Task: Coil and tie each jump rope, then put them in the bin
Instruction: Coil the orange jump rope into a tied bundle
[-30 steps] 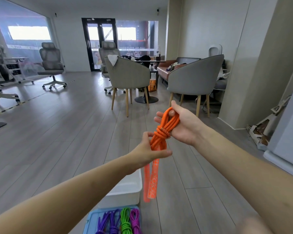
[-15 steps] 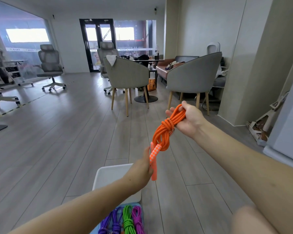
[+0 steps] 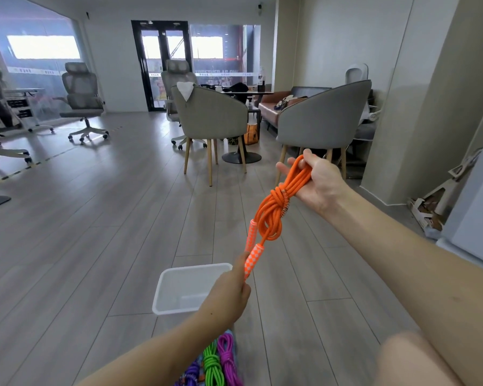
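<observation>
An orange jump rope (image 3: 273,210) is stretched in the air between my hands, coiled and knotted in the middle. My right hand (image 3: 317,181) grips the upper loop of the coil, fingers curled round the strands. My left hand (image 3: 230,291) grips the lower ends of the two orange-and-white checked handles (image 3: 252,256), below and to the left. A white bin (image 3: 162,291) stands on the floor under my left hand. Coiled purple, green and magenta ropes (image 3: 212,366) lie at the bottom edge on a blue surface.
Two grey armchairs (image 3: 209,121) and a round table stand ahead on the grey plank floor. Office chairs (image 3: 81,101) are at the left. A wall corner and cardboard pieces (image 3: 430,207) are at the right.
My left hand slid down from the knot to the handles and pulled them toward me. My right hand drew the loop up and right, tightening the knot. The bin came further into view.
</observation>
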